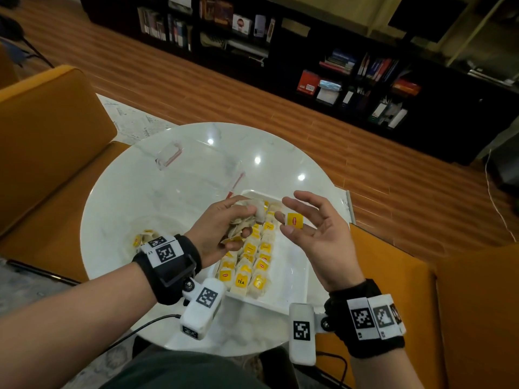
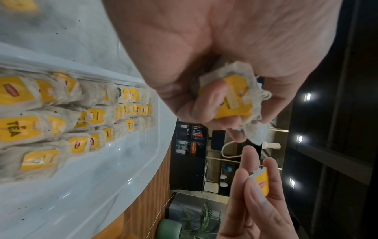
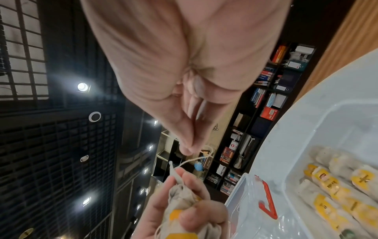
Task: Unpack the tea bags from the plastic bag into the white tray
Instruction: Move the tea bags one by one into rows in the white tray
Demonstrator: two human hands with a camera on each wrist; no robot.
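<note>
Both hands are up over the round white table (image 1: 118, 192), hovering just above the white tray (image 1: 292, 279), and there's a little tug-of-war with a string going on. The left hand (image 1: 222, 228) is clenched around a crumpled bundle of tea bags (image 1: 247, 217), fingers curled tight over the paper and a yellow label peeking out between them in the left wrist view. The right hand (image 1: 314, 228) sits just beside it, palm turned up, thumb and forefinger pinching a single yellow tag (image 1: 294, 220) while the other fingers fan out loosely. A thin white string (image 2: 227, 151) loops between the two hands, running from the bundle to that tag. Down below, the tray holds rows of tea bags (image 1: 250, 265) packed along its left side, yellow labels facing up, one reading TEA; the right side of the tray is bare white. The clear plastic bag (image 1: 196, 169) with its red zip strip lies on the table beyond the tray, looking flat. A few more tea bags (image 1: 144, 237) lie on the table just behind the left wrist strap. Orange seats (image 1: 53, 147) flank the table, and a dark bookshelf (image 1: 351, 80) lines the far wall.
</note>
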